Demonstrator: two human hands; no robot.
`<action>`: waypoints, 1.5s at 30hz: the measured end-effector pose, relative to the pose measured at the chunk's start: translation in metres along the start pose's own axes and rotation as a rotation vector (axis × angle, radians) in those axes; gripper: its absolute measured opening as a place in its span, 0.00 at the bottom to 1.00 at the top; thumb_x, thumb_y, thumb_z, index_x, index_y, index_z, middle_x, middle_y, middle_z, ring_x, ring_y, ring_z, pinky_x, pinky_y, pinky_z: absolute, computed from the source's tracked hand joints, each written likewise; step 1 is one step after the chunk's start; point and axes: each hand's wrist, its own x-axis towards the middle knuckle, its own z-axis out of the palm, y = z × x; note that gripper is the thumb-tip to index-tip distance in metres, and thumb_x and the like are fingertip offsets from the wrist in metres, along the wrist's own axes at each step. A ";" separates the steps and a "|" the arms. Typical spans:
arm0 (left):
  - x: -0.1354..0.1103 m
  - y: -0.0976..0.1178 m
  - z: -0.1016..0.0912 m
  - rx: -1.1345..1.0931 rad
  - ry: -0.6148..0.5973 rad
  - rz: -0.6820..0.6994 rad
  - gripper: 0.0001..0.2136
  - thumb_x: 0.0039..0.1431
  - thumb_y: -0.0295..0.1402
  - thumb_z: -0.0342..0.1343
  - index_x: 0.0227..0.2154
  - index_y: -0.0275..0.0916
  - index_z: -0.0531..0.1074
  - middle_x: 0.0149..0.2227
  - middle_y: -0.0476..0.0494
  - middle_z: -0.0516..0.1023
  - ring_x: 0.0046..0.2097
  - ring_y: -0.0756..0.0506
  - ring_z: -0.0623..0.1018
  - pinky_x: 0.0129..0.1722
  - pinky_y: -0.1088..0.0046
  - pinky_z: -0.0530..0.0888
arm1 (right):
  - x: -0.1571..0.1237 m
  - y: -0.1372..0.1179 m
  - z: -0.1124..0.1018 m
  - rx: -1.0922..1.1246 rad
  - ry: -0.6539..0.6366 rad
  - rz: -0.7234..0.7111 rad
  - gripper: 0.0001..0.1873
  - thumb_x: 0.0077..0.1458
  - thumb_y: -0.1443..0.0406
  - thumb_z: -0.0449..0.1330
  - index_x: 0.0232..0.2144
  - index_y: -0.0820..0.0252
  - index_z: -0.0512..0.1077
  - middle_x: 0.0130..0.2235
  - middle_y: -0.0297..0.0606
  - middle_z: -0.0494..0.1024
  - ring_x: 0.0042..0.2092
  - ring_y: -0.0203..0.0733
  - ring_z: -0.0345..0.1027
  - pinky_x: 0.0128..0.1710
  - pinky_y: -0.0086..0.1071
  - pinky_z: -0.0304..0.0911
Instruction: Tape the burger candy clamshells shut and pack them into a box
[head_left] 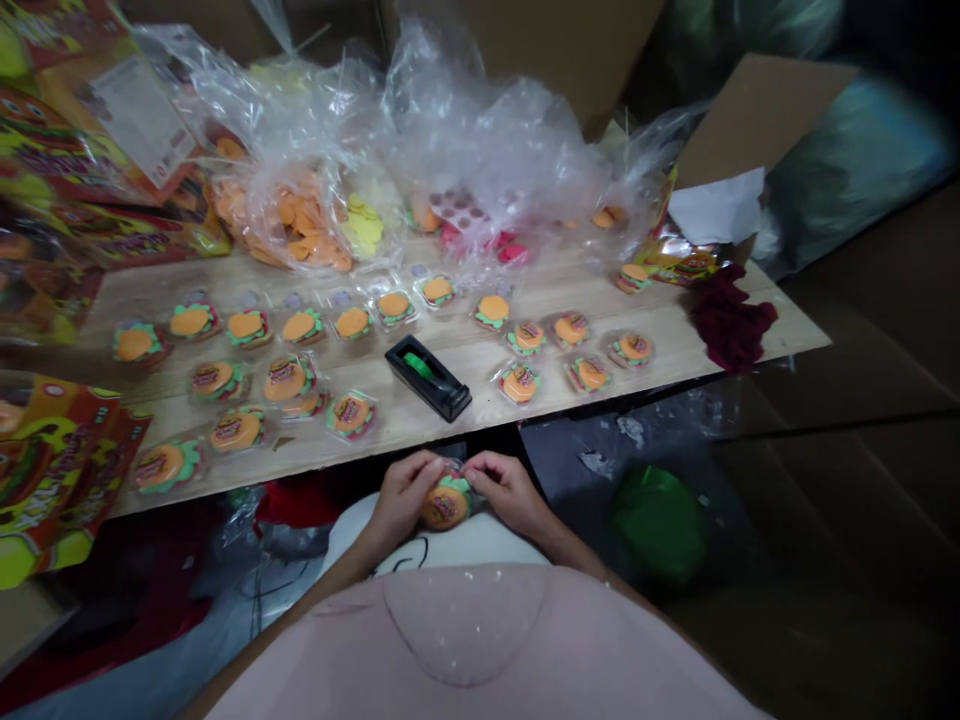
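both hands meet over the lap, just in front of the near edge of the table point(675, 345). the left hand point(405, 492) has its fingers closed around the side of a toy burger pack point(447, 508), while the right hand point(510, 490) pinches the upper right edge of the same clear pack between thumb and fingers. the pack sits between the two hands, above a white cloth point(487, 545), its orange bun and printed top facing up and a green frill showing toward the table.

on the table, straight ahead of the hands, lies a black tape dispenser point(442, 390) with a green roll point(417, 365) in it. more burger packs point(519, 382) lie on either side of it, some with printed tops, and a row of plain-topped ones runs behind. farther back stand clear bags, one with orange pieces point(300, 220) and another with yellow pieces point(364, 225). a dark red cloth point(727, 318) lies at the right end, near an open cardboard box point(757, 120). bright printed packaging point(45, 460) fills the left side.
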 end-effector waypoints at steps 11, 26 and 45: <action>0.002 0.000 0.001 -0.184 0.064 -0.095 0.13 0.45 0.41 0.62 0.24 0.34 0.74 0.25 0.47 0.75 0.27 0.49 0.72 0.27 0.76 0.67 | -0.012 0.005 -0.003 0.039 -0.028 0.019 0.09 0.53 0.61 0.59 0.33 0.61 0.73 0.31 0.34 0.72 0.33 0.37 0.64 0.33 0.29 0.59; -0.002 -0.007 0.011 -0.317 0.347 0.073 0.13 0.48 0.42 0.60 0.24 0.36 0.69 0.23 0.53 0.71 0.27 0.52 0.70 0.28 0.77 0.69 | 0.001 0.009 0.016 0.301 0.141 0.034 0.11 0.48 0.61 0.61 0.34 0.59 0.74 0.33 0.36 0.76 0.34 0.38 0.68 0.37 0.32 0.63; 0.017 0.004 0.011 -0.059 -0.138 0.005 0.12 0.47 0.40 0.61 0.21 0.35 0.71 0.21 0.52 0.70 0.24 0.52 0.68 0.24 0.78 0.64 | 0.020 0.015 -0.003 0.165 0.014 0.048 0.14 0.48 0.56 0.62 0.23 0.61 0.68 0.23 0.28 0.66 0.25 0.31 0.56 0.26 0.26 0.52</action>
